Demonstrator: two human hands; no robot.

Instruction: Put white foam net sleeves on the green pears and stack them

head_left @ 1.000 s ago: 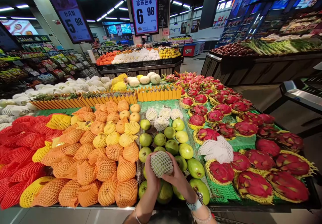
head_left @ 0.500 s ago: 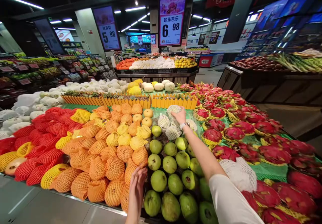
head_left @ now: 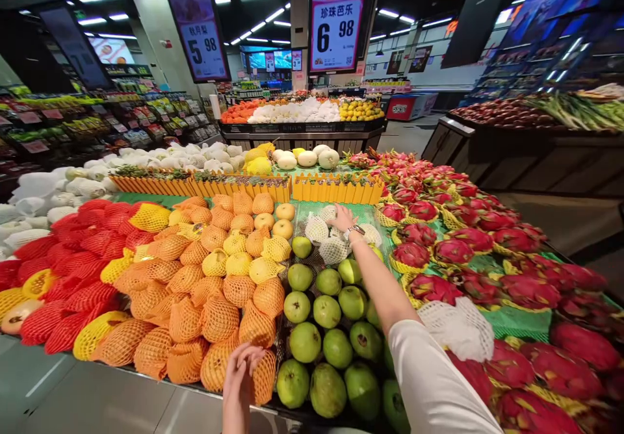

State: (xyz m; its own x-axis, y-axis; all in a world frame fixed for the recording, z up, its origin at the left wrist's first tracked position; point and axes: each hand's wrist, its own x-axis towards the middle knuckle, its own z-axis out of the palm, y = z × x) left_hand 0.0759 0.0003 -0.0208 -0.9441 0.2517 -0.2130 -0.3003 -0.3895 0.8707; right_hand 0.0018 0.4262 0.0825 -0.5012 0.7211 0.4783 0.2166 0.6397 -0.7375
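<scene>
My right hand (head_left: 342, 217) is stretched far over the display, with a watch on its wrist. Its fingers lie around a green fruit in white foam netting (head_left: 326, 212), set down among other white-netted fruits (head_left: 333, 250) at the back of the green guava pile (head_left: 327, 310). My left hand (head_left: 240, 364) hovers at the display's front edge with fingers loosely curled and apart. It holds nothing and brushes an orange-netted fruit (head_left: 264, 377).
Orange- and yellow-netted fruits (head_left: 209, 291) fill the left, with red-netted ones (head_left: 73, 271) beyond. Dragon fruits (head_left: 487, 278) and a loose bunch of white netting (head_left: 455, 327) lie on the right. A yellow picket divider (head_left: 336, 190) crosses the back. Price signs hang overhead.
A second ago both hands held the white-netted fruit close to me. My right hand carried it to the back and lowered it among the netted ones; my left hand dropped to the front edge.
</scene>
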